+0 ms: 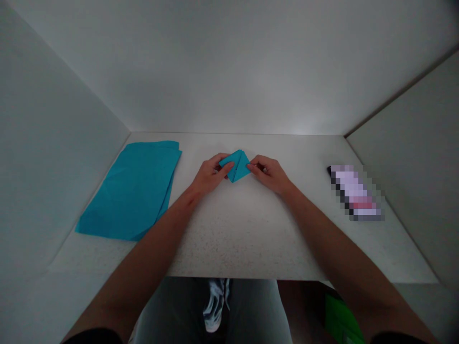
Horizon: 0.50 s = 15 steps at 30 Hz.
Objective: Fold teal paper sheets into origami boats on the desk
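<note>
A small piece of folded blue paper [239, 166] is held between my two hands over the middle of the table, a crease or layered edge running down its face. My left hand [212, 173] pinches its left side, thumb on the near face and fingers behind. At the right corner, my right hand [268, 173] grips the paper between thumb and index finger. The fingers behind the paper are partly hidden.
Larger blue paper sheets [129, 191] lie stacked at the left, partly under my left forearm. A blurred-out phone [355, 193] rests at the right. Walls enclose the white table [229, 239] at back and sides. Something green [340, 317] is below the front edge.
</note>
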Tool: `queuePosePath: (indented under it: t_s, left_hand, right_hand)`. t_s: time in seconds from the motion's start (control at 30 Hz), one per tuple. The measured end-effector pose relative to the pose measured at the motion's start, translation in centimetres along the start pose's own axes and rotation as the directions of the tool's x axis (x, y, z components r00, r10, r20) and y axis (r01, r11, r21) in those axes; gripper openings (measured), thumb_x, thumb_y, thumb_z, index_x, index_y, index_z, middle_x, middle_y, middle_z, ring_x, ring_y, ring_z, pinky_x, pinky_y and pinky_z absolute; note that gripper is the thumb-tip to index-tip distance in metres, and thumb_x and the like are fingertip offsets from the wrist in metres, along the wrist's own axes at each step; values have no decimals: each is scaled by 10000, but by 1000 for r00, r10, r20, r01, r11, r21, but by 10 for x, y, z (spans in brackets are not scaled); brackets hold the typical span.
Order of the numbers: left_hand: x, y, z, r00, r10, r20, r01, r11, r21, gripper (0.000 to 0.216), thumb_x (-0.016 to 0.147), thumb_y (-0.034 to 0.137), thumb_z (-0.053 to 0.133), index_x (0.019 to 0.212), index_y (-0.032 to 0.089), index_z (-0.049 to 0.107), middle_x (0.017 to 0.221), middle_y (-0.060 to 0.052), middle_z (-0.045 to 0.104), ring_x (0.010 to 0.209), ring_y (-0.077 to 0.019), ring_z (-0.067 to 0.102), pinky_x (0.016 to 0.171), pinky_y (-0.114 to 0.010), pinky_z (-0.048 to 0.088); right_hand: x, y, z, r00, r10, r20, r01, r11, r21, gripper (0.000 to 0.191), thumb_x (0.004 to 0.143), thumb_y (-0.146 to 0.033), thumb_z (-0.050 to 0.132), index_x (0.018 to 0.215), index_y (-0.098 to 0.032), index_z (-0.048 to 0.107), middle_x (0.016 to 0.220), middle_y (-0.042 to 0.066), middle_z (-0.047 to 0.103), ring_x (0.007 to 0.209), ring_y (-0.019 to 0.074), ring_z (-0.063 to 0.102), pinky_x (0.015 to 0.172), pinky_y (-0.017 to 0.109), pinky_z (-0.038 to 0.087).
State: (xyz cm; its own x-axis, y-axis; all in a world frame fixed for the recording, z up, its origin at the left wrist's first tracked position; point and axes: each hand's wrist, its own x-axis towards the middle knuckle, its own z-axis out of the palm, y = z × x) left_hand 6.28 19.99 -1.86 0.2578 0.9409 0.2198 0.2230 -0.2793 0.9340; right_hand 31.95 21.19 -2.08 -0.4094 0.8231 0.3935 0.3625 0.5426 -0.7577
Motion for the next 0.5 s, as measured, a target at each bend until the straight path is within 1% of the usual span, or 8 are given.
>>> queuePosePath:
  t_s: [0.03, 0.07, 0.2, 0.3, 0.5]
  left_hand:
    - [0, 2, 0, 1000, 8, 5, -8, 1000, 15, 357, 987, 525, 690, 1119, 195, 722, 838, -25, 745, 659, -136, 700, 605, -236, 536]
    - [1, 4, -1, 1000, 19, 9, -19, 999, 26, 357, 1000, 540, 671, 1034, 191, 735, 803, -22, 733, 654, -135, 695, 606, -236, 535]
    - [2, 10, -2, 998, 68, -9, -67, 997, 37, 451, 1018, 615, 640, 886, 193, 730, 728, -15, 695, 644, -134, 675, 616, -242, 531]
    - [1, 13, -1, 996, 90, -22, -89, 996, 20, 530, 1029, 675, 604, 831, 197, 721, 717, -24, 686, 653, -141, 673, 628, -253, 535]
    - [0, 13, 1, 995, 92, -45, -93, 996, -13, 543, 1015, 698, 626, 814, 205, 728, 720, -28, 685, 648, -144, 665, 645, -269, 547]
  right_hand:
    - [0, -1, -1, 1000, -19, 0, 19, 1000, -2, 442, 1061, -616, 608, 877, -222, 683, 734, -4, 611, 617, 127, 491, 597, 295, 402]
    - [1, -2, -1, 999, -38, -1, 38, 999, -3, 441, 1066, -607, 606, 868, -221, 683, 754, 4, 623, 631, 130, 503, 607, 298, 408]
    - [2, -7, -3, 995, -101, -19, 101, 995, -8, 411, 1078, -571, 614, 879, -225, 708, 805, 25, 653, 676, 143, 545, 632, 310, 431]
    - [2, -7, -4, 992, -117, -55, 117, 993, -8, 391, 1082, -553, 618, 882, -233, 719, 811, 30, 651, 687, 152, 552, 628, 315, 436]
    - [1, -5, -3, 988, -98, -122, 98, 995, -13, 392, 1064, -577, 638, 876, -249, 741, 851, 46, 655, 685, 161, 542, 613, 330, 455]
